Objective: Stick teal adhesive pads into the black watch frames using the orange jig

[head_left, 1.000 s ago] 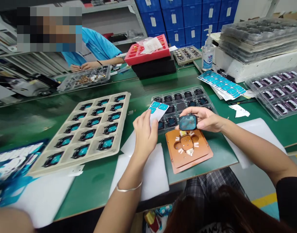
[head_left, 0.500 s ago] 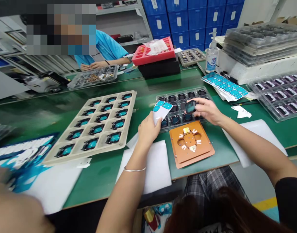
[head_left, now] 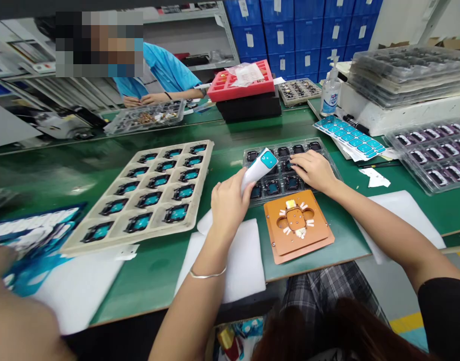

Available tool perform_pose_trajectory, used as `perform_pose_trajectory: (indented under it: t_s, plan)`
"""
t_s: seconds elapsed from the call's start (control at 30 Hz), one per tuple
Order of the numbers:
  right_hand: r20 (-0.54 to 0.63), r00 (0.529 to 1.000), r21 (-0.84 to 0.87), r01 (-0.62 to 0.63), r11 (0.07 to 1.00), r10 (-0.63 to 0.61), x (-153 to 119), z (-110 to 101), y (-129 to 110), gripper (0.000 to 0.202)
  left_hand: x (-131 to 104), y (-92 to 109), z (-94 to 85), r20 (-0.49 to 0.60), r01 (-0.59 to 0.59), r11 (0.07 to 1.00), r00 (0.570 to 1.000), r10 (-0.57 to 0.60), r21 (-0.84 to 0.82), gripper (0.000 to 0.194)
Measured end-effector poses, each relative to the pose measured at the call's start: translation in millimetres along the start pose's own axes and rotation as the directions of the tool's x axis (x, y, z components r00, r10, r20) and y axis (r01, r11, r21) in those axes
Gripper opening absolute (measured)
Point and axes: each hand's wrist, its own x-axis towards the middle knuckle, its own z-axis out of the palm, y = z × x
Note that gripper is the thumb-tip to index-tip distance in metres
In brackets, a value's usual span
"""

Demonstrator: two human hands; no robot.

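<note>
My left hand (head_left: 230, 200) grips a curled white sheet (head_left: 254, 173) with blue rounded-square stickers at its upper end. The fingers of my right hand (head_left: 313, 169) are bent together over the clear tray (head_left: 329, 163) of black square parts; whatever lies at the fingertips is too small to make out. Just below that tray sits an orange fixture (head_left: 298, 243) with a square recess and small white pieces around it. White foam sheets (head_left: 248, 255) lie under my left forearm and beside my right one.
A beige tray (head_left: 205, 190) of black and blue parts stands left. Behind are a red tray (head_left: 245, 89), a sanitizer bottle (head_left: 329, 98) and a person in blue (head_left: 166, 70). Stacked clear trays (head_left: 406, 75) stand right. Another person's blurred arm (head_left: 15, 311) enters lower left.
My right hand has lowered the dark square part into the clear tray, where it no longer shows apart from the others. The sticker sheet in my left hand has curled and turned.
</note>
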Motion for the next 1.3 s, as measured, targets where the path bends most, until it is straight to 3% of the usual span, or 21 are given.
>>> perform_pose_trajectory:
  t_s: [0.13,0.2,0.63,0.77,1.03,1.2,1.3]
  plan:
    - [-0.212,0.963,-0.015,0.17,0.985,-0.169,-3,-10,-11,0.032,-5,0,3.5,-0.094,-0.168,0.985,0.982,0.165,-0.029,0.041]
    - [-0.275,0.94,-0.039,0.198,0.979,-0.201,-5,-14,-14,0.037,-7,1,4.0,-0.119,-0.235,0.972,0.966,0.23,-0.025,0.041]
    - [-0.211,0.926,-0.037,0.313,0.949,-0.313,-13,-20,-14,0.037,-13,6,1.6,-0.095,-0.352,0.936,0.932,0.35,-0.003,0.041]
    - [-0.249,0.934,0.094,0.285,0.954,-0.254,-12,-25,-15,0.036,-14,8,-0.6,-0.078,-0.347,0.938,0.935,0.346,0.0,0.04]
    - [-0.198,0.978,0.283,0.123,0.951,-0.068,-11,-32,-15,0.021,-14,12,-5.9,-0.086,-0.355,0.935,0.932,0.352,-0.019,0.036]
    - [-0.226,0.973,0.479,0.075,0.874,0.041,-11,-32,-21,0.018,-15,13,-8.1,-0.085,-0.372,0.928,0.925,0.371,0.01,0.036]
    - [-0.187,0.968,0.648,-0.007,0.761,0.168,-11,-31,-25,0.018,-15,13,-7.8,-0.087,-0.388,0.921,0.917,0.39,0.039,0.037]
